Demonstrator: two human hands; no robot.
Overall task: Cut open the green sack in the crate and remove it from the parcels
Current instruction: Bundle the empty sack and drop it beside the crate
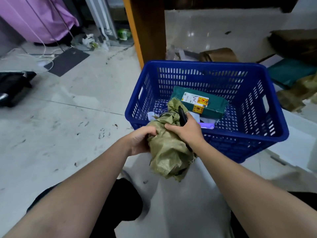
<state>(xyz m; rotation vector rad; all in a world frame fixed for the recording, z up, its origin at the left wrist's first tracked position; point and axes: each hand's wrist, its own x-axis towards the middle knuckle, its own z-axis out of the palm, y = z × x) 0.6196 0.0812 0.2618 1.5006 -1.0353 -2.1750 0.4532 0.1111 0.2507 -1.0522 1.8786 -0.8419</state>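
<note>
A: Sack location?

B: Green sack (169, 152) is bunched up, held over the near rim of the blue crate (243, 78), roughly frame centre. Most of it hangs outside the crate toward 6 o'clock; its top end pokes up over the crate interior at 12.

A: Hands?

B: Left hand (140, 141) at 9 o'clock of the sack, fingers curled tight into the fabric. Right hand (186, 129) at 2 o'clock of the sack, thumb pressed on the cloth, fingers closed around a black tool (182, 115) that points up toward 12. Can't tell what kind of cutter it is, blade not visible.

A: So both closed?

B: Yes, left clamped on the sack only, right wrapped around the tool and pinning the sack with it.

A: Parcels?

B: Dark green parcel (212, 107) with a white label and yellow stickers lies on the crate floor, at 1 o'clock from the right hand. Some white and purple packets (206, 125) just beside it, partly hidden by the hand, can't count them.

A: Surroundings?

B: Tiled floor (68, 127), scuffed. Cardboard (219, 54) past the crate at 12. Pink cloth (42, 18) far off at 10.
</note>
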